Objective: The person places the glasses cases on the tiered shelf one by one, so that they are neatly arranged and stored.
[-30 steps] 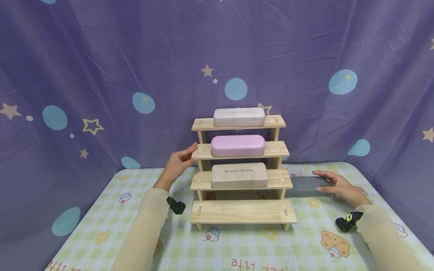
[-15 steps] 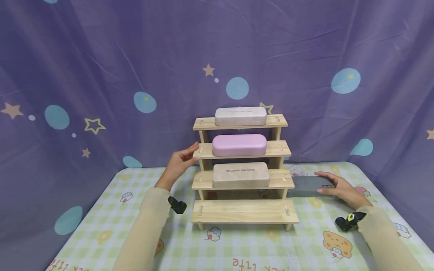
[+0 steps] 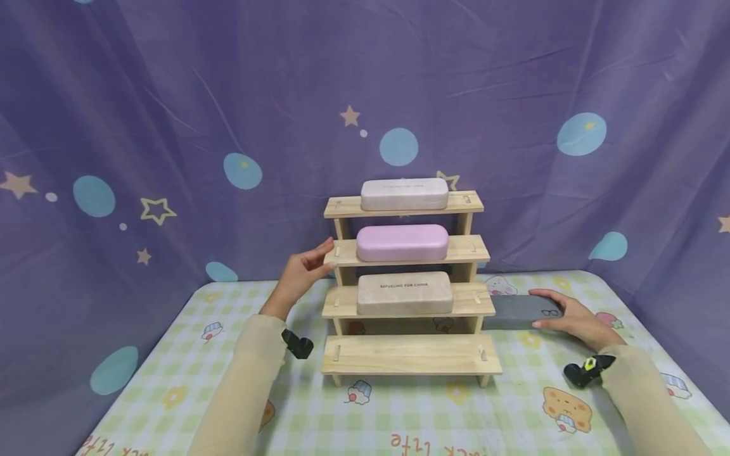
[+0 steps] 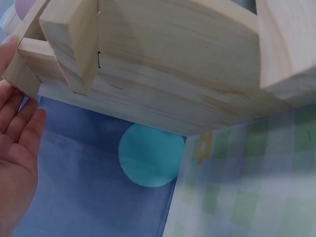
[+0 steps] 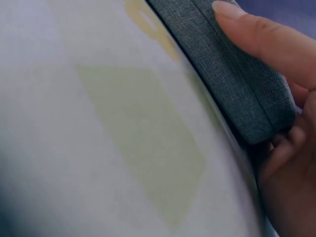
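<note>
My left hand (image 3: 301,272) holds the left end of a stepped wooden display rack (image 3: 410,356), at its second tier from the top. Thumb and fingers lie on either side of that board's end in the left wrist view (image 4: 19,143). My right hand (image 3: 576,316) grips the right end of a dark grey glasses case (image 3: 516,312) with a small spectacles print. Its left end is hidden behind the rack. Fabric texture and a lid seam show on this case (image 5: 232,74) in the right wrist view, with the thumb along its side.
On the rack's upper tiers sit a whitish case (image 3: 405,195), a pink case (image 3: 402,243) and a beige case (image 3: 405,294) lettered "REFUELING FOR CHINA". A green checked cloth (image 3: 188,354) covers the table. Behind it hangs a purple curtain (image 3: 296,95).
My right hand's fingers have closed onto the grey glasses case, which now shows slightly more of its end. The left hand stays at the rack. The head view has shifted slightly.
</note>
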`<state>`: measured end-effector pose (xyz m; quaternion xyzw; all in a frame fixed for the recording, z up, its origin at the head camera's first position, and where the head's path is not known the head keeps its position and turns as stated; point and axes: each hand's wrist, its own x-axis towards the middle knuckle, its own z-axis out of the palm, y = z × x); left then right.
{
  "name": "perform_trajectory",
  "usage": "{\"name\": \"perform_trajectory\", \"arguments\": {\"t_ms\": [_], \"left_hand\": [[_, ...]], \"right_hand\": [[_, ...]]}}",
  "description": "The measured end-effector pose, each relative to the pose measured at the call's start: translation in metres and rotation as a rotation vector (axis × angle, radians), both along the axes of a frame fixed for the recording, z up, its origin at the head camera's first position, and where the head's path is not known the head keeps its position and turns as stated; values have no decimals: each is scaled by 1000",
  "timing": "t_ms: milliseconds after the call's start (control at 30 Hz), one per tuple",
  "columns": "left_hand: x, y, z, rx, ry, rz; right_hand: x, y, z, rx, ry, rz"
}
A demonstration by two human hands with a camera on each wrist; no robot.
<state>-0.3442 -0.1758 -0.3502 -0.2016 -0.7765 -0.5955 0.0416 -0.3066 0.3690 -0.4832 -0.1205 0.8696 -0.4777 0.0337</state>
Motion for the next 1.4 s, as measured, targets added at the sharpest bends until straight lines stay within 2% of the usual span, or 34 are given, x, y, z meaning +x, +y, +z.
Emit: {"name": "perform_trajectory", "arguments": {"t_ms": [400,767,1033,1333,1400], "left_hand": [[2,1,1,7,-6,0],[0,0,0,-13,5,13],[1,2,1,0,10,-5],[0,1,1,-13,-2,16],[-3,0,-3,-14,5,16]], "right_hand": [[0,3,-3,-3,12,8],[-1,0,1,101,38,2],[3,-1,-2,102,36,-65],[1,-7,-4,91,70,-140],[2,-8,-5,91,85,-164]]}}
